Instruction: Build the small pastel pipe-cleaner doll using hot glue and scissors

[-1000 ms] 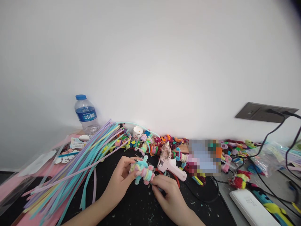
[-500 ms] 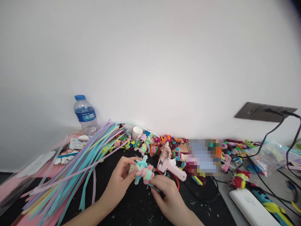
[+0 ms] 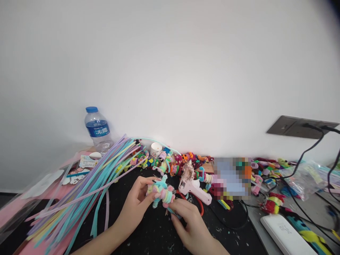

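A small pipe-cleaner figure (image 3: 164,193) in pastel blue, pink and yellow is held over the black mat (image 3: 148,235). My left hand (image 3: 139,198) grips its left side between thumb and fingers. At its lower right end, my right hand (image 3: 186,219) is closed in a pinch on a light-blue bit of pipe cleaner, mostly hidden by the fingers. Just behind my right hand lies a pale pink glue gun (image 3: 195,189), its nozzle end coated with brownish residue. Red-orange scissor handles (image 3: 201,205) show partly beneath the gun.
Long pastel pipe cleaners (image 3: 87,187) spread across the left side. A water bottle (image 3: 98,129) and a paper cup (image 3: 156,150) stand near the wall. Several finished pipe-cleaner figures (image 3: 175,168) line the back. On the right are a white power bank (image 3: 285,233), cables and a wall socket (image 3: 300,126).
The whole view has shifted very slightly. Both hands keep the same hold on the figure, with no clear movement of it.
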Available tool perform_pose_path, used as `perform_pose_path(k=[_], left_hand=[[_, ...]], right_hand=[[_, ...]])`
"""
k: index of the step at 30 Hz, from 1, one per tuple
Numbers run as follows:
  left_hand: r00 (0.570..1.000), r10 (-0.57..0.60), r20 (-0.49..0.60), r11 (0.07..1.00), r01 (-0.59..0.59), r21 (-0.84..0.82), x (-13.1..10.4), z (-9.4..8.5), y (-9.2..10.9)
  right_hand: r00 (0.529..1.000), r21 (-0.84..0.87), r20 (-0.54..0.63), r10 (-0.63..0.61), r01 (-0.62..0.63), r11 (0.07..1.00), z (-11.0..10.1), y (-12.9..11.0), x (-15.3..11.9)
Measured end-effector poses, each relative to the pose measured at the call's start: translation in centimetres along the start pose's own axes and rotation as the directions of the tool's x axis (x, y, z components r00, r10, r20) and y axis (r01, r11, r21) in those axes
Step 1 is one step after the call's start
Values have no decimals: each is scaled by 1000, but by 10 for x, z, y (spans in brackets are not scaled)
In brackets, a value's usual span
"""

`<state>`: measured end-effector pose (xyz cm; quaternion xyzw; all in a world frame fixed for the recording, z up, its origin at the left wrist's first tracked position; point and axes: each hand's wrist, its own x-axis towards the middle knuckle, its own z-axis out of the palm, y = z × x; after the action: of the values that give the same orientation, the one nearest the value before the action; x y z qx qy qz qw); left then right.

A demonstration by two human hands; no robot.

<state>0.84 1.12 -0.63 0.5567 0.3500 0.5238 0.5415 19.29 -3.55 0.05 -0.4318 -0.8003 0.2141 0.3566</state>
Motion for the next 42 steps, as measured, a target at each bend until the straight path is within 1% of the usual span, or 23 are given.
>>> perform_pose_path(k=[6, 18, 33, 42], left_hand=[[1000, 5, 5, 1000, -5, -4, 1, 0, -1], [1000, 3, 7, 1000, -3, -4, 2, 1, 1], [1000, -9, -12, 1000, 9, -9, 0, 1, 1], [999, -12, -42, 1000, 11, -15, 1, 2, 4]], right_hand=[[1000, 31, 14, 11, -12, 999, 0, -4, -1], [1000, 7, 1, -5, 5, 1000, 0, -3, 0], [999, -13, -30, -35, 35, 999, -3, -7, 0], [999, -21, -36, -26, 25, 999, -3, -10, 1]])
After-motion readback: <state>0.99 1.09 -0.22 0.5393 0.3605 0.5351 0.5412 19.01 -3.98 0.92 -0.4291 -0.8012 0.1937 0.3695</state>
